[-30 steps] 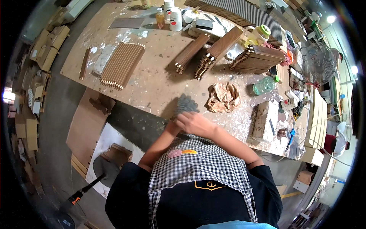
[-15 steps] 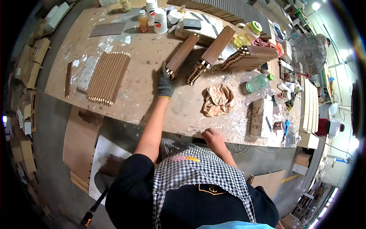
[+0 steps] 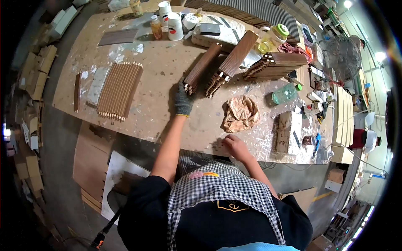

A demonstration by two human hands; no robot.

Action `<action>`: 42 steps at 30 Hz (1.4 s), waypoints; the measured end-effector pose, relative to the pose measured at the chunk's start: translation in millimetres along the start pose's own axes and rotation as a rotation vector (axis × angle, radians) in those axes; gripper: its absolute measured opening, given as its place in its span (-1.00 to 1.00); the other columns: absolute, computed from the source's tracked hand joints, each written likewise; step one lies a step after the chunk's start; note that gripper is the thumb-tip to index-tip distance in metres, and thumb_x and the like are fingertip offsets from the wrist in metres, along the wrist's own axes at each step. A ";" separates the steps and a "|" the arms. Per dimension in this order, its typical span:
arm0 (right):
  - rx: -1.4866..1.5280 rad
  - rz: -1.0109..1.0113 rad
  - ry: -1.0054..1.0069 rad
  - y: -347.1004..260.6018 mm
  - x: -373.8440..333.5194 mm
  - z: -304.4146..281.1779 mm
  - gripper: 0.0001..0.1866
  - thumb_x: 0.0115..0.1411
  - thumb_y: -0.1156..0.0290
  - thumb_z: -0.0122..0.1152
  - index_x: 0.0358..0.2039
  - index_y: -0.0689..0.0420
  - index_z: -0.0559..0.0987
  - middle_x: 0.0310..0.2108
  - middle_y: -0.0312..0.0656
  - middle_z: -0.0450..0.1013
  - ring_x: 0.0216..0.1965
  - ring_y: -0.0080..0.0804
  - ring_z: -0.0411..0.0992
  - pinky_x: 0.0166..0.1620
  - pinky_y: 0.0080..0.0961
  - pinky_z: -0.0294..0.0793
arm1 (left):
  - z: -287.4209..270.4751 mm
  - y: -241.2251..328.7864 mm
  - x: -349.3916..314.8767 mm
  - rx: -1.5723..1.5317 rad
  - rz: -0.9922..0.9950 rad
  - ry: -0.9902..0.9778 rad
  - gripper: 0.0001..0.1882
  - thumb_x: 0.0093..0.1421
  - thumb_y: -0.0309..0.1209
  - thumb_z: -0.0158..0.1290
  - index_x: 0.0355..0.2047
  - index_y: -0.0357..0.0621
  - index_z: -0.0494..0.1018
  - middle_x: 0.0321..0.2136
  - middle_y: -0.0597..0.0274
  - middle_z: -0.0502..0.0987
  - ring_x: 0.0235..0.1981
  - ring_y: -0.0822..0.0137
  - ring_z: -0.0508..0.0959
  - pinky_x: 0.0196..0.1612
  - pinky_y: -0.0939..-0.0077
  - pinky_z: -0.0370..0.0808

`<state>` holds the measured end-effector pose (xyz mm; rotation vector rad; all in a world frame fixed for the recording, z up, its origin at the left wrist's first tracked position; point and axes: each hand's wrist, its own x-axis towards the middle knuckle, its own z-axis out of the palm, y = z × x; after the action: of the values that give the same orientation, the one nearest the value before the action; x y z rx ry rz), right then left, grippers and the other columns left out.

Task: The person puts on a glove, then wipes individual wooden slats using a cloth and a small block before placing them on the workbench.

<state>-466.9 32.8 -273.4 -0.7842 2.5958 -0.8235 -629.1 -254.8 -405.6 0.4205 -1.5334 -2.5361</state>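
Note:
My left hand (image 3: 183, 101), in a dark grey knit glove, is at the near end of a narrow stack of dark brown wooden slats (image 3: 203, 66). Its fingers close round the stack's left side and are partly hidden there. Pale tips show at the slats' ends. Just right of it lies a taller stack of the same slats (image 3: 234, 56). My bare right hand (image 3: 236, 147) rests at the table's front edge with its fingers curled in, and I see nothing in it. A crumpled tan cloth (image 3: 240, 113) lies beyond that hand.
Slats lie side by side (image 3: 120, 90) at the left, near a single slat (image 3: 77, 92). Another slat pile (image 3: 276, 65) stands at the right, behind a green-capped bottle (image 3: 284, 94). White cans (image 3: 175, 27) and an amber bottle (image 3: 156, 28) stand at the back. A fan (image 3: 341, 58) is far right.
The narrow stack under my left hand has shifted slightly right and toward me, and the hand sits lower round its near end. My right hand stays curled by the edge. The view has tilted a little.

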 end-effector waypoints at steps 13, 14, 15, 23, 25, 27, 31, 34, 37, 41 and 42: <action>0.439 0.139 0.279 -32.5 68.8 -94.7 -0.86 0.14 0.56 0.31 -0.25 0.18 0.64 -0.28 -0.10 0.54 -0.22 -0.19 0.54 -0.14 -0.35 0.53 | 13.2 70.8 -34.7 0.555 0.146 0.038 -0.22 0.10 -0.60 0.20 0.33 -0.10 0.17 0.24 0.12 0.30 0.19 0.18 0.34 0.18 0.18 0.45; 0.490 0.002 0.255 -57.6 70.5 -113.6 -0.88 0.16 0.51 0.32 -0.26 0.17 0.65 -0.29 -0.14 0.55 -0.20 -0.25 0.54 -0.12 -0.35 0.53 | -10.6 70.6 -40.1 0.806 0.353 0.108 -0.23 0.10 -0.61 0.18 0.33 -0.11 0.16 0.23 0.12 0.31 0.18 0.19 0.35 0.20 0.23 0.44; 0.542 -0.128 0.233 -83.7 70.7 -132.2 -0.89 0.18 0.47 0.32 -0.27 0.16 0.67 -0.29 -0.17 0.56 -0.19 -0.32 0.53 -0.10 -0.34 0.52 | -28.5 69.9 -48.4 1.058 0.555 0.170 -0.23 0.11 -0.61 0.16 0.33 -0.12 0.16 0.23 0.11 0.31 0.17 0.20 0.36 0.21 0.28 0.42; 1.129 -0.909 -0.271 -216.1 70.1 -203.5 -0.80 0.24 0.36 0.30 -0.24 0.22 0.71 -0.29 -0.09 0.58 -0.10 -0.21 0.50 0.02 -0.20 0.50 | -103.5 128.4 -92.4 1.393 0.527 0.547 -0.35 0.07 -0.34 0.20 0.18 -0.23 0.34 0.16 -0.08 0.36 0.26 -0.11 0.28 0.35 -0.01 0.16; 1.390 -1.002 -0.386 -227.5 71.1 -199.2 -0.66 0.33 0.38 0.18 0.02 0.32 0.57 -0.09 0.05 0.51 -0.05 -0.09 0.45 0.01 -0.21 0.43 | -108.6 155.0 -88.1 1.621 0.563 0.591 -0.37 0.08 -0.32 0.19 0.17 -0.24 0.35 0.17 -0.10 0.35 0.29 -0.13 0.23 0.38 -0.03 0.09; 1.680 -0.945 -0.560 -239.6 62.7 -190.4 -0.61 0.36 0.40 0.11 0.12 0.35 0.49 -0.02 0.10 0.48 0.05 -0.01 0.44 0.08 -0.17 0.42 | -129.0 166.5 -94.0 1.862 0.573 0.662 -0.38 0.08 -0.30 0.18 0.15 -0.24 0.36 0.18 -0.11 0.34 0.32 -0.14 0.19 0.42 -0.05 0.01; 1.750 -0.771 -0.656 -265.7 59.1 -213.0 -0.50 0.43 0.23 -0.07 0.04 0.51 0.48 -0.06 0.26 0.48 0.05 0.18 0.43 0.08 -0.01 0.44 | -174.5 165.7 -95.8 2.015 0.471 0.659 -0.40 0.08 -0.32 0.21 0.14 -0.22 0.40 0.23 -0.05 0.33 0.33 -0.10 0.18 0.40 -0.13 -0.01; 1.862 -1.005 -0.338 -261.8 38.8 -171.6 -0.36 0.47 0.14 -0.17 -0.01 0.66 0.43 -0.09 0.40 0.46 0.05 0.37 0.41 0.08 0.12 0.47 | -181.3 157.9 -91.4 1.940 0.510 0.616 -0.40 0.09 -0.32 0.21 0.15 -0.23 0.39 0.22 -0.05 0.34 0.33 -0.08 0.19 0.41 -0.12 -0.01; 1.857 -0.786 -0.591 -264.3 52.4 -191.9 -0.43 0.45 0.18 -0.12 0.02 0.61 0.43 -0.07 0.36 0.46 0.06 0.31 0.41 0.09 0.06 0.46 | -175.7 153.9 -92.5 1.947 0.509 0.628 -0.39 0.09 -0.33 0.21 0.17 -0.22 0.38 0.22 -0.04 0.34 0.32 -0.07 0.21 0.40 -0.11 0.01; 1.855 -0.760 -0.614 -270.1 54.1 -199.5 -0.50 0.43 0.24 -0.07 0.05 0.53 0.44 -0.05 0.30 0.47 0.07 0.23 0.42 0.10 -0.01 0.45 | -182.5 154.0 -89.1 1.978 0.564 0.670 -0.39 0.10 -0.31 0.18 0.17 -0.23 0.38 0.21 -0.04 0.36 0.31 -0.08 0.22 0.40 -0.08 0.01; 1.852 -0.757 -0.620 -271.9 53.9 -200.3 -0.51 0.43 0.26 -0.05 0.06 0.52 0.44 -0.04 0.28 0.47 0.07 0.21 0.42 0.10 -0.03 0.44 | -184.3 154.9 -87.7 1.986 0.586 0.676 -0.41 0.12 -0.31 0.15 0.17 -0.21 0.39 0.22 -0.03 0.35 0.32 -0.08 0.22 0.41 -0.10 0.00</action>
<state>-486.5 -97.7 42.1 -0.9397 0.2687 -2.0338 -491.1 -458.9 -335.3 0.6370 -2.5217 0.2098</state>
